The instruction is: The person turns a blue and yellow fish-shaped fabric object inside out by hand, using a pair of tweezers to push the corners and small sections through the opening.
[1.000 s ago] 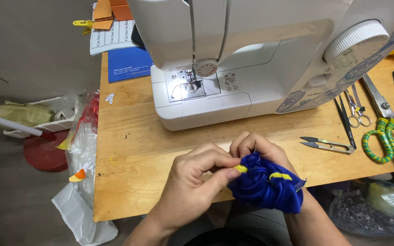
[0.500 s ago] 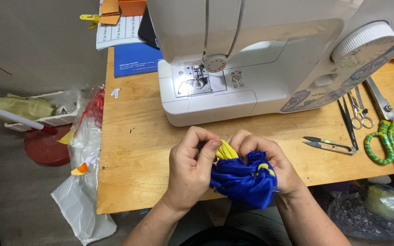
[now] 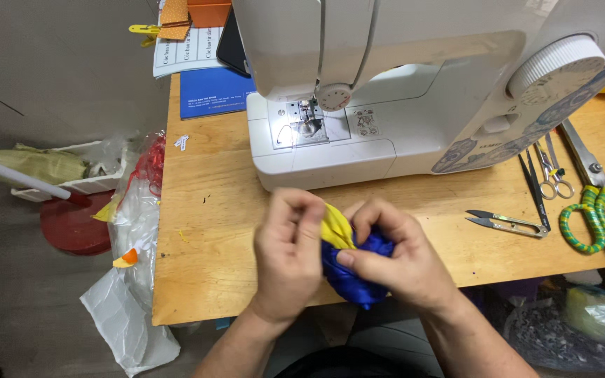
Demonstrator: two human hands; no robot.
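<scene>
Bunching a blue cloth [image 3: 353, 278] with a yellow strip [image 3: 335, 228] showing, the left hand [image 3: 287, 253] and right hand [image 3: 395, 260] both pinch it, fingers curled tight. It sits between them above the front edge of the wooden desk [image 3: 208, 231], just before the white sewing machine [image 3: 414, 91]. Snips [image 3: 507, 222] and scissors [image 3: 593, 203] lie well right.

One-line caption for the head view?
Both hands, left hand and right hand, bunch blue-and-yellow cloth before a white sewing machine.

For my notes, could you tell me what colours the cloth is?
The cloth is blue with a yellow part, seen in the head view.
</scene>
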